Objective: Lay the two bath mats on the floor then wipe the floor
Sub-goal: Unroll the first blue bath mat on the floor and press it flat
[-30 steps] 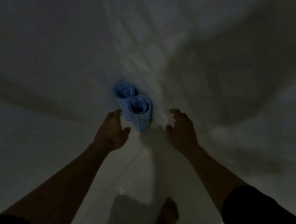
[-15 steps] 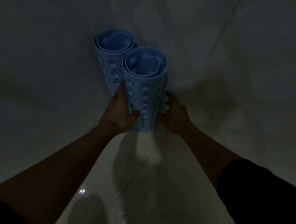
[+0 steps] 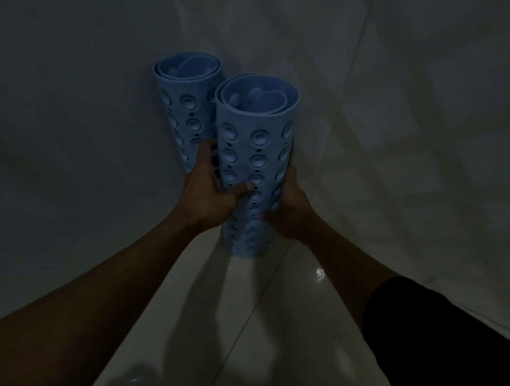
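Two blue bath mats stand rolled up on end in a dim corner, their outsides covered in round suction cups. The nearer roll [image 3: 252,151] is gripped from both sides: my left hand [image 3: 210,190] wraps its left side with the thumb across the front, and my right hand [image 3: 291,207] curls round its right side. The farther roll [image 3: 185,108] leans against the wall just behind and to the left, touching my left fingertips. The nearer roll's bottom end sits close to the glossy floor [image 3: 239,326].
Pale tiled walls [image 3: 415,143] meet in the corner behind the rolls. The floor is shiny, with a small bright reflection [image 3: 320,273] to the right of the roll. The scene is very dark.
A second ago both hands were open short of the rolls; they have since closed round the nearer roll, and the view has moved in closer.
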